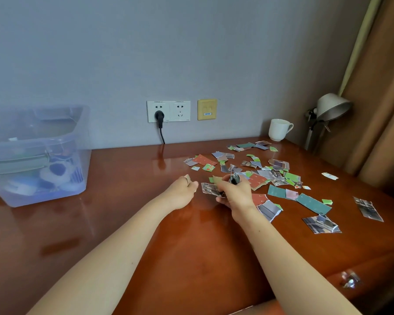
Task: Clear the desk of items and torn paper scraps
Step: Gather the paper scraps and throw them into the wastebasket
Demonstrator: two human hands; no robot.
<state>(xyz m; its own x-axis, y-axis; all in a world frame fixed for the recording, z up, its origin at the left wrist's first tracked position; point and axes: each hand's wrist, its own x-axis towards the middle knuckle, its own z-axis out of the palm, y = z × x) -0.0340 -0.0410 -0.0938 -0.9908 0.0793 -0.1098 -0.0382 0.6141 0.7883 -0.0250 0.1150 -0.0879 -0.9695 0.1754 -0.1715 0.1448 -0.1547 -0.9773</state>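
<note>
Several torn paper scraps (275, 176) in red, green, teal and grey lie spread over the right half of the glossy brown desk (123, 223). My right hand (233, 193) is closed around a bunch of scraps (210, 188) that stick out from its fingers, at the left edge of the pile. Just to its left, my left hand (183, 188) rests on the desk with fingers curled in; I see nothing held in it. A white mug (279, 129) stands at the back right by the wall.
A clear plastic bin (35, 153) with items inside sits at the back left of the desk. A wall socket with a black plug (159, 115) is behind the desk. A metal lamp (330, 109) stands at the far right by brown curtains. A drawer knob (349, 279) shows at lower right.
</note>
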